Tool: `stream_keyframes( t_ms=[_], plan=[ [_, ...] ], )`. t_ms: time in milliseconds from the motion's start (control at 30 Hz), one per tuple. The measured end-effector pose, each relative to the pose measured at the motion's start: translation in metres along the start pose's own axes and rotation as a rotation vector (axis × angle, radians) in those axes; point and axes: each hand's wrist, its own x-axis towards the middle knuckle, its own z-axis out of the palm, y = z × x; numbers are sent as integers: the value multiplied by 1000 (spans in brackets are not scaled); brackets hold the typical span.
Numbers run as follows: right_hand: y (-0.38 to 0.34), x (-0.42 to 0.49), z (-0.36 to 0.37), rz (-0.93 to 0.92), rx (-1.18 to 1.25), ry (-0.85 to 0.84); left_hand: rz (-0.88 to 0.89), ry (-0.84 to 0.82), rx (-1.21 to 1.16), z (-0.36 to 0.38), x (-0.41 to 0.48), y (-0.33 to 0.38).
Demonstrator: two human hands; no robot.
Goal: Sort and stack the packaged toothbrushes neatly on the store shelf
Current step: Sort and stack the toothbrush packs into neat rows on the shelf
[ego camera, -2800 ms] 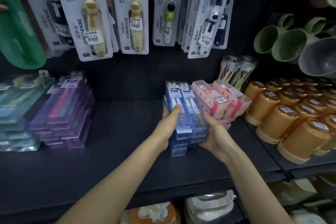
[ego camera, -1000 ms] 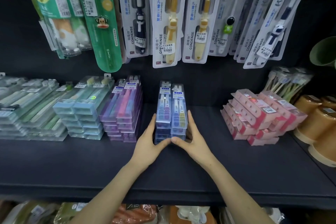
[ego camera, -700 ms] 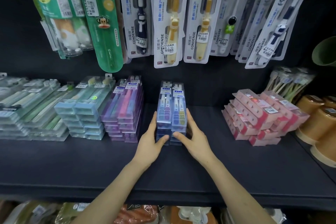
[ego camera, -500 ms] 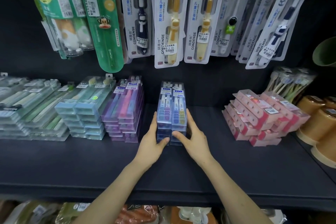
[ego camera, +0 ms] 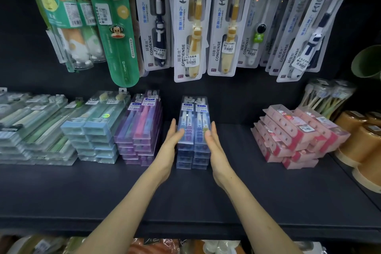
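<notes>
While both forearms reach in from the bottom of the view, the left hand (ego camera: 168, 148) and the right hand (ego camera: 216, 148) stand on edge on either side of a stack of blue toothbrush boxes (ego camera: 193, 130). Each hand is flat, with fingers straight and together and palms facing each other. Neither hand curls around anything. The left fingertips touch the stack's left side near its top, and the right fingers lie against its right side.

The stack sits on a dark shelf (ego camera: 185, 198), near the middle and set back toward the rear wall. It is two boxes wide and several layers tall. The boxes are long and clear, with white and blue labels on top, and their front ends line up fairly evenly.

To the left stands a stack of purple toothbrush boxes (ego camera: 140, 136), and the left hand fills the narrow gap between the two stacks. Further left is a stack of pale blue boxes (ego camera: 94, 138), then a wider, lower pile of clear and green packs (ego camera: 31, 130).

To the right, well apart, a stack of pink boxes (ego camera: 296, 136) sits unevenly, with its upper boxes tilted. Behind it stand clear-wrapped bundles of toothbrushes (ego camera: 325, 99). Orange cups (ego camera: 358, 142) fill the right edge.

Above the shelf, carded children's toothbrushes (ego camera: 189, 27) hang in a row, along with a green pack with a monkey face (ego camera: 117, 33).
</notes>
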Motion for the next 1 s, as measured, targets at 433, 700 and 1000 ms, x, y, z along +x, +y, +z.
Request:
stream_keyframes(
  t_ms=[433, 700, 1000],
  plan=[
    [1, 3, 9, 20, -9, -24, 22, 95, 111, 0, 3, -5],
    [-6, 1, 23, 26, -7, -25, 27, 170, 4, 4, 3, 4],
    [-15, -18, -2, 20, -72, 35, 74, 277, 461, 9, -31, 13]
  ],
)
